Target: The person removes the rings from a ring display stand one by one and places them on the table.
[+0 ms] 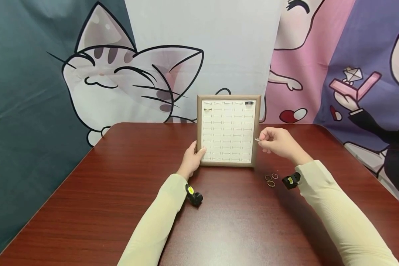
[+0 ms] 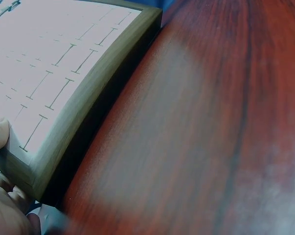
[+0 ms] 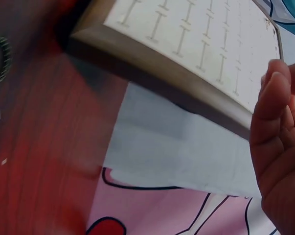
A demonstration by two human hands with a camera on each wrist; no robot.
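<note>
pale sleeves (image 1: 339, 212) stretched forward; left hand (image 1: 190, 161) grips framed board (image 1: 228, 126), right hand (image 1: 278, 142) pinches ring (image 1: 257, 139) beside it

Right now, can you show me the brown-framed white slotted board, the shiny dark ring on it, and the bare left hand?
Brown-framed white slotted board (image 1: 227, 132): head view, middle of its white panel.
Shiny dark ring (image 1: 249, 103): head view, front of its band.
Bare left hand (image 1: 191, 159): head view, back near the thumb.
</note>
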